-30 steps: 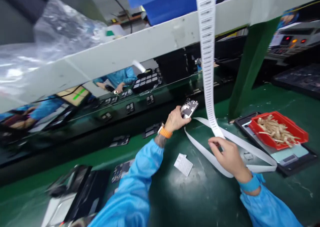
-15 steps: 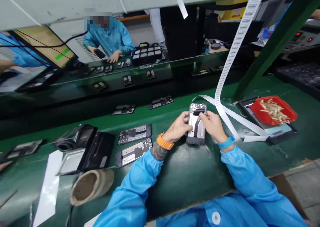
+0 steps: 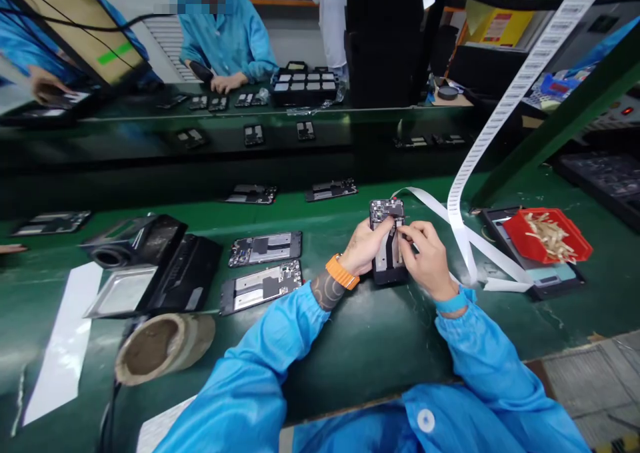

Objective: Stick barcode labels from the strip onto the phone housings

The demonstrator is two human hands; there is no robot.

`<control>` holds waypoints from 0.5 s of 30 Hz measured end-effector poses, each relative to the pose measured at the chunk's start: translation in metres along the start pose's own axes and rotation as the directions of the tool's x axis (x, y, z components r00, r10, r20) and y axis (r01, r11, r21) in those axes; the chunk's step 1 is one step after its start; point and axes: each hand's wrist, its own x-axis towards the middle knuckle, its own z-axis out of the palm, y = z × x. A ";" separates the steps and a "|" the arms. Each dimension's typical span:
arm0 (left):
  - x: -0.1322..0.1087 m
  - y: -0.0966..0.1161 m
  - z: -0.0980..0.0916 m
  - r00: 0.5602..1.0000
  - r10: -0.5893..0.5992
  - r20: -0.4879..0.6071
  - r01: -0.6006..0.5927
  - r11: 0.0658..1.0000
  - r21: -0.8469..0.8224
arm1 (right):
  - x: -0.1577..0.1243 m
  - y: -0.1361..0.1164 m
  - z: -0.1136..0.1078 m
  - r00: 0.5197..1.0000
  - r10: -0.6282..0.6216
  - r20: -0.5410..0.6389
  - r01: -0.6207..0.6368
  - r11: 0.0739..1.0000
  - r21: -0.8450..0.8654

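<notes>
Open phone (image 3: 390,274): btwn your hands, near side of scene.
L hand (image 3: 364,245): you clamp its left edge.
R hand (image 3: 426,256): fingers at right edge, hold unclear.
Progress: prob. midway; what's left, can't tell.

Cool indoor light, soft sheen on the green tabletop (image 3: 370,333) below the left hand (image 3: 363,248), dim recess (image 3: 280,163) beyond it, wide-angle stretch toward the edges, fine detail at the right hand (image 3: 427,256) slightly soft

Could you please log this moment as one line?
left grip: holding rectangular black and silver phone frame | right grip: at frame's right edge | farther right: red plastic tray
</notes>
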 end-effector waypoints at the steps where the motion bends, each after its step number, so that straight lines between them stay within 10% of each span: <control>1: -0.001 0.000 0.001 1.000 0.010 0.011 -0.010 1.000 0.015 | 0.000 0.000 -0.001 1.000 0.014 0.011 -0.014 1.000 -0.002; 11: -0.008 -0.005 0.001 0.991 0.054 0.126 -0.073 0.985 0.156 | 0.004 0.005 -0.019 0.982 0.064 0.177 -0.068 0.998 0.017; 15: -0.013 -0.001 0.003 0.976 -0.126 0.180 0.095 0.980 0.172 | 0.006 0.009 -0.019 0.968 0.084 0.238 -0.093 0.995 0.030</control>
